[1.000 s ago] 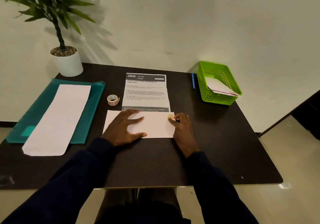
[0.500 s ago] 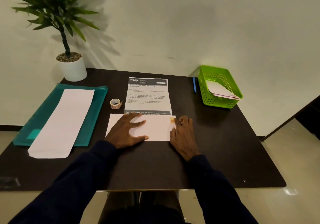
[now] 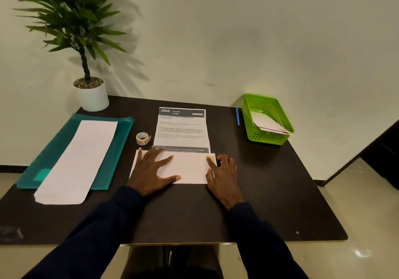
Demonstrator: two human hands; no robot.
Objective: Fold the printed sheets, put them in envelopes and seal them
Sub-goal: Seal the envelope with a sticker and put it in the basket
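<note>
Dark table [image 3: 269, 203]: unfolded printed sheet [image 3: 182, 127] centre-far; white envelope [image 3: 190, 168] near centre, overlapping sheet's near edge. Left hand [image 3: 151, 170] flat, fingers spread, pinning envelope. Right hand [image 3: 224, 177] grips nothing, forefinger out. Tape roll [image 3: 142, 138] left of sheet. Tape strip [image 3: 212, 159] at envelope's right end, under that forefinger. Likely step: sealing. Next: firm rub along strip, envelope held steady.

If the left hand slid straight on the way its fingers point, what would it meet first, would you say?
Most likely the printed sheet, whose near edge lies right at the fingertips of the left hand beyond the envelope; the little finger might brush the tape roll.
</note>
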